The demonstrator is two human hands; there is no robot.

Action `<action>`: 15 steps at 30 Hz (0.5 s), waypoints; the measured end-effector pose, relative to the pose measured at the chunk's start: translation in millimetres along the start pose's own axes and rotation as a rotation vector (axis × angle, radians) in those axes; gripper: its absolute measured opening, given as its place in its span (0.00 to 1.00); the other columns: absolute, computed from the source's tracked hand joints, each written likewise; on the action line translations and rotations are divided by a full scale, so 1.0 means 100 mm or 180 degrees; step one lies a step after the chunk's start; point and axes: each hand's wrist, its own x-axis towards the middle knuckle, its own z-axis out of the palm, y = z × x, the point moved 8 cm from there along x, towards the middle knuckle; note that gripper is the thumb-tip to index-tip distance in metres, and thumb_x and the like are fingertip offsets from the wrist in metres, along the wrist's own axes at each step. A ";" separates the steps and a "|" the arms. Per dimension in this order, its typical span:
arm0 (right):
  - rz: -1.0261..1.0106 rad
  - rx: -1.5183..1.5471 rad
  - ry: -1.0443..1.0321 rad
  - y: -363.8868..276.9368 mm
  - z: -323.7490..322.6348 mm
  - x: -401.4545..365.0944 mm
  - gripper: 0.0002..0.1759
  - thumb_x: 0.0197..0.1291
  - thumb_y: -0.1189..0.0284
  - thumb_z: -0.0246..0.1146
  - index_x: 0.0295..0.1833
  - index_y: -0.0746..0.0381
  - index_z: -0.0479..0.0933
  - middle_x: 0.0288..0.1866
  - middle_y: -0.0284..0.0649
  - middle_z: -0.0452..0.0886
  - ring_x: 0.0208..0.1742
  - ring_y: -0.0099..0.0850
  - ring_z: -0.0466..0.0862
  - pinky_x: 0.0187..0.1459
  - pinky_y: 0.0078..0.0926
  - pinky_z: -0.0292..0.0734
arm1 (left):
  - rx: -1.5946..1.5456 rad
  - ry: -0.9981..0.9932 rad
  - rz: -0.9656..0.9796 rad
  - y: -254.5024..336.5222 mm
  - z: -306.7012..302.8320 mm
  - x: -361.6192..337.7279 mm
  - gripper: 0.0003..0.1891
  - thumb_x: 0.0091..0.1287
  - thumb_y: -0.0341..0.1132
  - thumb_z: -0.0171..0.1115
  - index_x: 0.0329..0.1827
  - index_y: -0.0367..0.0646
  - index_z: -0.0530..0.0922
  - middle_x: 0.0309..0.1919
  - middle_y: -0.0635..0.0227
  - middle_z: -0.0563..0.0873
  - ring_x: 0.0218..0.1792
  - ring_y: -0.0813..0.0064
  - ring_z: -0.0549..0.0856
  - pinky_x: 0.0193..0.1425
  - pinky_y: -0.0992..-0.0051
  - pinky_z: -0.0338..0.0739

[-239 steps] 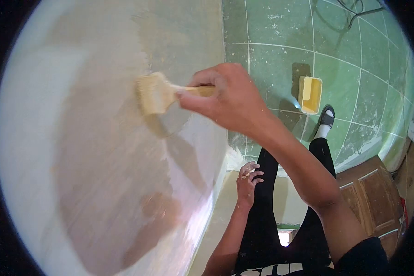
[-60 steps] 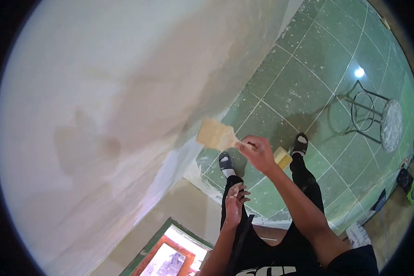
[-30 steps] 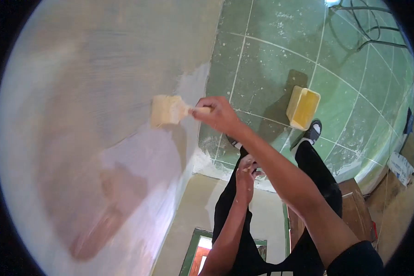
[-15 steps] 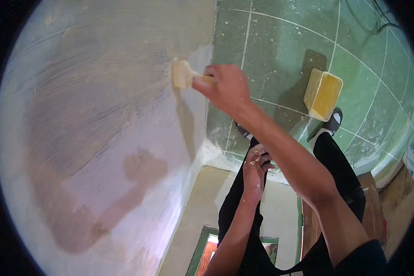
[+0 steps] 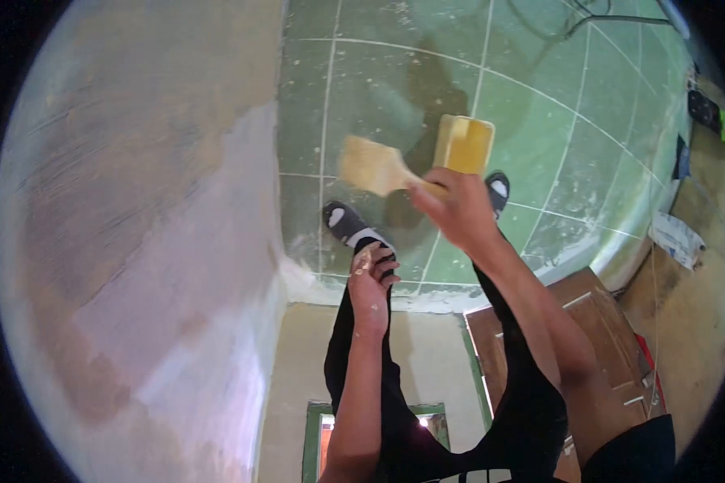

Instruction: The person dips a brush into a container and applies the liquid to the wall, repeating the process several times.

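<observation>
My right hand [image 5: 459, 211] is closed around the handle of a wide paintbrush [image 5: 370, 165]. The brush is off the wall, over the green tiled floor, its pale, blurred bristles pointing left. Just beyond that hand a rectangular tub [image 5: 477, 145] with yellowish contents stands on the floor, its near end partly covered by the hand. My left hand [image 5: 370, 278] hangs in front of my leg, fingers loosely bent and apart, with pale spatters on the skin and nothing visible in it. On the left, the wall [image 5: 145, 153] bears a damp brownish coat above a paler lilac area.
My shoes [image 5: 346, 221] are on the spattered tiles [image 5: 395, 76], close to the tub. A dark cable [image 5: 620, 18] lies at the upper right. A brown panelled door [image 5: 576, 322] and a crumpled white packet [image 5: 678, 240] are at the right.
My right hand has pulled the paintbrush away from the wall, to the right and down in view, close to the tub. My view has turned rightward; my left hand remains by my leg.
</observation>
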 end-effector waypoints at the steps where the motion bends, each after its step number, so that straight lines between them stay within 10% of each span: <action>1: 0.0179 -0.0288 -0.0033 0.26 -0.17 -0.07 0.19 0.60 0.55 0.68 0.37 0.62 0.84 0.26 0.54 0.82 0.32 0.55 0.84 0.38 0.50 0.79 | -0.0002 -0.0064 0.0052 -0.01 0.05 -0.01 0.20 0.79 0.47 0.47 0.62 0.42 0.73 0.51 0.65 0.83 0.47 0.70 0.84 0.47 0.70 0.81; 15: 0.1086 -0.1731 -0.0561 2.36 0.25 0.74 0.17 0.60 0.63 0.59 0.43 0.65 0.83 0.45 0.57 0.86 0.48 0.54 0.86 0.50 0.49 0.82 | 0.0007 -0.0121 0.0294 -0.21 0.36 -0.02 0.21 0.79 0.47 0.47 0.65 0.42 0.72 0.53 0.65 0.82 0.47 0.70 0.83 0.46 0.70 0.79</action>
